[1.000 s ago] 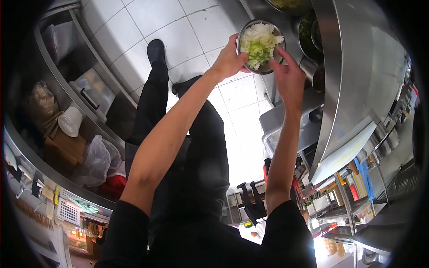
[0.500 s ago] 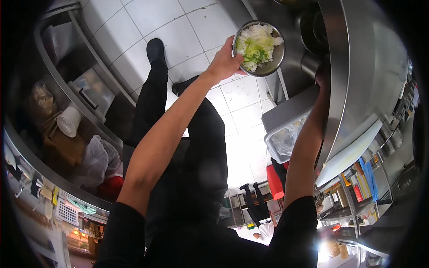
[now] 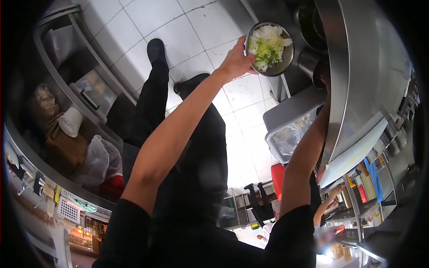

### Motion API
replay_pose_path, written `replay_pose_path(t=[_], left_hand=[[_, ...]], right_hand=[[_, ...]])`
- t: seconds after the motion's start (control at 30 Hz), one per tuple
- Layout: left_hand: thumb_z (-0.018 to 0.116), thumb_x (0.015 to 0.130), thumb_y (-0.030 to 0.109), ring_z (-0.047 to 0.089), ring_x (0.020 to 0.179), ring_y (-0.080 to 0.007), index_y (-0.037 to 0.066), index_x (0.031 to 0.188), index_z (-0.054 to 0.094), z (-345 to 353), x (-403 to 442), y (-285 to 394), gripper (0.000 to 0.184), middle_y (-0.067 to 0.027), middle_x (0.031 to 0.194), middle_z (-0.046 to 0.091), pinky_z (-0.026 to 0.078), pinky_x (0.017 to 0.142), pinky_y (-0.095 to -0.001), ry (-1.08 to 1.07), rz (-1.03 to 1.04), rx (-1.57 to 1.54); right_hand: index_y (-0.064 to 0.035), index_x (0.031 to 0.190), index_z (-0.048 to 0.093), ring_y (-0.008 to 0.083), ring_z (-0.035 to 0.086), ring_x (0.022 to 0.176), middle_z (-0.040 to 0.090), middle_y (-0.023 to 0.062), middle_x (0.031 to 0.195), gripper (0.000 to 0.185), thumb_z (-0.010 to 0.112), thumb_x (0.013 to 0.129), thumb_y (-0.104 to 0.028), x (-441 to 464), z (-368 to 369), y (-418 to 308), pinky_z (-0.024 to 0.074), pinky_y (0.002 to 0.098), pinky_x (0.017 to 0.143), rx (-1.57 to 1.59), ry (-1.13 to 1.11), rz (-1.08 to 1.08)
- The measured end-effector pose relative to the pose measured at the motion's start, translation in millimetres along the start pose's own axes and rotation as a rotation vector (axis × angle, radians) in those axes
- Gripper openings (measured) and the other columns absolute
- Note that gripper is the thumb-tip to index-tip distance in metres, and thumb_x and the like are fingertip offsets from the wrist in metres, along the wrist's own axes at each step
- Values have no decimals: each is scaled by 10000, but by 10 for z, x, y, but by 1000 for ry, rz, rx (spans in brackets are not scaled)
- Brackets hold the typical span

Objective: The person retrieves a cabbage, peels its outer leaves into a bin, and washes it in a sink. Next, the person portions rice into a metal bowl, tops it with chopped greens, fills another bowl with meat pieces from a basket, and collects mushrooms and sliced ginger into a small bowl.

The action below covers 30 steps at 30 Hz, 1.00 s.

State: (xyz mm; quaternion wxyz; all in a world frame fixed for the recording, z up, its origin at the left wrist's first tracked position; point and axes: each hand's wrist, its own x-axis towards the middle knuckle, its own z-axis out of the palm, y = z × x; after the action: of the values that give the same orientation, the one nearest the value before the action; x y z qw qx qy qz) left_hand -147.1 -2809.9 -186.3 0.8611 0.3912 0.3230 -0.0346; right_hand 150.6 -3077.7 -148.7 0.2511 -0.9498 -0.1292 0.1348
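My left hand [image 3: 238, 61] grips the rim of a metal bowl [image 3: 286, 62], thumb over the edge and fingers underneath. White rice [image 3: 272, 38] fills the bowl, with chopped green onion [image 3: 267, 54] on one side. My right hand [image 3: 325, 79] reaches to the right beside a cylindrical metal container [image 3: 309, 67]. Shadow and a steel edge hide most of its fingers, so whether it holds the container cannot be made out. A dark round pot [image 3: 313, 27] sits just beyond the container.
A grey bin with a clear plastic liner [image 3: 286, 138] stands below my right forearm. The steel edge [image 3: 337, 89] curves along the right. Left are open drawers with a lidded box [image 3: 91, 94] and a white cup [image 3: 70, 122]. Other people [image 3: 328, 205] are at the lower right.
My left hand and the bowl have moved right, closer to the metal container. My right forearm has shifted slightly right, its elbow bending more. More of another person's arm shows at the lower right.
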Motion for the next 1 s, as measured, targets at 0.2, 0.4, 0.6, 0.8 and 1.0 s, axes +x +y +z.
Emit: replay_pose_path(t=[0.2, 0.4, 0.6, 0.8, 1.0], left_hand=[[447, 935, -4, 631, 1072, -328, 10, 1480, 146, 101, 62, 88, 623, -237, 1381, 390, 628, 812, -374, -25, -20, -36], [453, 929, -14, 636, 1064, -324, 27, 1490, 129, 185, 78, 182, 649, -238, 1379, 395, 629, 812, -381, -36, -6, -50], [465, 930, 0, 630, 1066, -320, 27, 1489, 145, -29, 110, 246, 644, -215, 1384, 390, 633, 801, -378, -23, -4, 20], [479, 920, 17, 677, 935, -320, 48, 1493, 144, -236, 49, 238, 664, -243, 1338, 442, 640, 737, -355, 33, 37, 29], [475, 924, 6, 630, 1050, -322, 59, 1488, 164, -356, -63, 361, 646, -212, 1369, 408, 635, 770, -392, 18, 27, 0]], right_hand=[[-93, 1213, 631, 192, 659, 900, 689, 119, 1015, 345, 661, 907, -249, -804, 158, -1244, 503, 297, 822, 425, -259, 45], [-66, 1254, 586, 189, 653, 902, 683, 121, 953, 383, 660, 911, -219, -1035, 668, -1987, 501, 312, 816, -171, -368, -185], [-36, 1221, 589, 307, 652, 949, 666, 205, 984, 335, 623, 895, -103, 442, 1017, -1016, 479, 396, 892, -253, -8, -556], [-26, 1224, 578, 359, 606, 1058, 618, 252, 1133, 338, 599, 890, -72, 1241, 1466, -873, 466, 410, 944, -609, -75, -650], [-47, 1235, 587, 285, 621, 1022, 636, 217, 1119, 366, 606, 873, -93, 923, 1278, -1159, 481, 378, 901, -303, 111, -496]])
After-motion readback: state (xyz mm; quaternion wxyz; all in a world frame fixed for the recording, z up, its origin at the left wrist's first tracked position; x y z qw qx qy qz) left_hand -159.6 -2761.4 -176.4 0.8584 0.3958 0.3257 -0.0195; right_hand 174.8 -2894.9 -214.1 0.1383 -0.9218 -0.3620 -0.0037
